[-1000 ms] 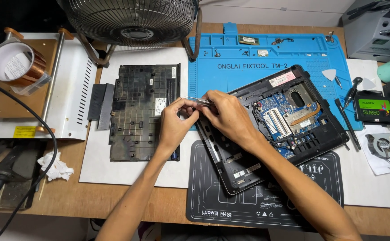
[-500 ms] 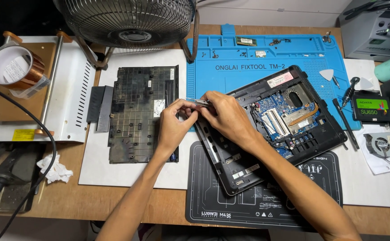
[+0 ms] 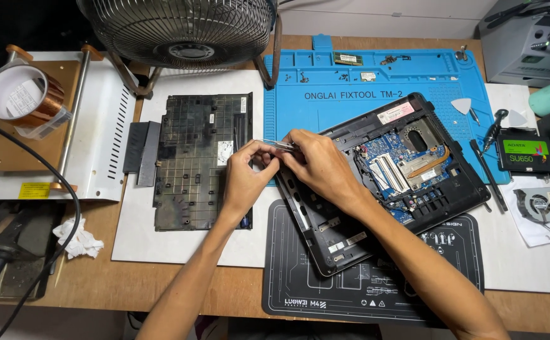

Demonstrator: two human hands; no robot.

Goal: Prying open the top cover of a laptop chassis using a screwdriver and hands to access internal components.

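1. Both hands pinch one thin metal strip (image 3: pixel 275 145): L hand (image 3: pixel 246 176) grips its left end, R hand (image 3: pixel 319 167) its right.
2. Strip's between my hands, just above opened laptop base's (image 3: pixel 438 189) left edge.

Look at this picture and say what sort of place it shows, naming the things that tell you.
Most likely an electronics repair bench. An opened laptop with its circuit board bare lies across a blue work mat, a removed keyboard sits beside it, and a screwdriver lies nearby.
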